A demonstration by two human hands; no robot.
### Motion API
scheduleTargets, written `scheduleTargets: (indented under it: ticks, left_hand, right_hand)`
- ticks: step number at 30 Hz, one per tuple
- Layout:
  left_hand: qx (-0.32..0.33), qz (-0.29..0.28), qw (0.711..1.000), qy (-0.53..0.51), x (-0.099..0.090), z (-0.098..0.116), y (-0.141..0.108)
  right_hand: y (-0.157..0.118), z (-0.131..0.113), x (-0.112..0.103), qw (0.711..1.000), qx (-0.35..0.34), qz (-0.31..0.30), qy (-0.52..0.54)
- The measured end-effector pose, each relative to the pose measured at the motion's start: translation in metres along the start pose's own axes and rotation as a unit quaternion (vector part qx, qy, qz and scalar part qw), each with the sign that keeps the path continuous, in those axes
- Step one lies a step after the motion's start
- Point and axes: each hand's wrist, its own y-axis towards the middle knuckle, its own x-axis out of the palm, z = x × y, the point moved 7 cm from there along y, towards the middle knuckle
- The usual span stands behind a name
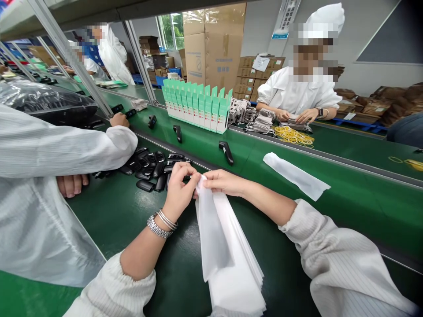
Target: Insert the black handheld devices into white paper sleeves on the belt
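My left hand [181, 187] and my right hand [226, 182] meet in front of me, fingers pinched at the upper end of a frosted white plastic bag [213, 237]. Below and behind it fans a stack of similar white bags [236, 281], hanging down toward me over the green work surface. The fingers partly hide the bag's top end. Just left of my left hand lies a pile of black handheld devices [150, 169]. One separate white bag [295, 175] rests flat on the green belt [251, 176], to the right of my hands.
Single black devices [226, 152] lie along the belt. Beyond stand green-and-white boxes [196, 108] in a row, bundled grey cables [261, 119] and yellow bands [294, 135]. A co-worker's sleeve [66, 145] reaches in at left; another person [297, 94] works opposite. Metal posts [139, 61] rise from the line.
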Motion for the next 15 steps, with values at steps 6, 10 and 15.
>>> scheduleTargets:
  ticks: [6,10,15]
  left_hand:
    - [-0.067,-0.12,0.986,0.099,0.013,-0.021,-0.004]
    - [-0.094,-0.246,0.95,0.17,0.026,-0.032,-0.016]
    - [-0.048,-0.276,0.949,0.142,0.035,-0.018,-0.021]
  right_hand:
    - [-0.025,-0.062,-0.066,0.939,-0.151,0.269,-0.149]
    - [-0.049,-0.082,-0.12,0.719,-0.058,0.418,-0.552]
    - [-0.047,-0.043,-0.159,0.587,0.097,0.413,-0.69]
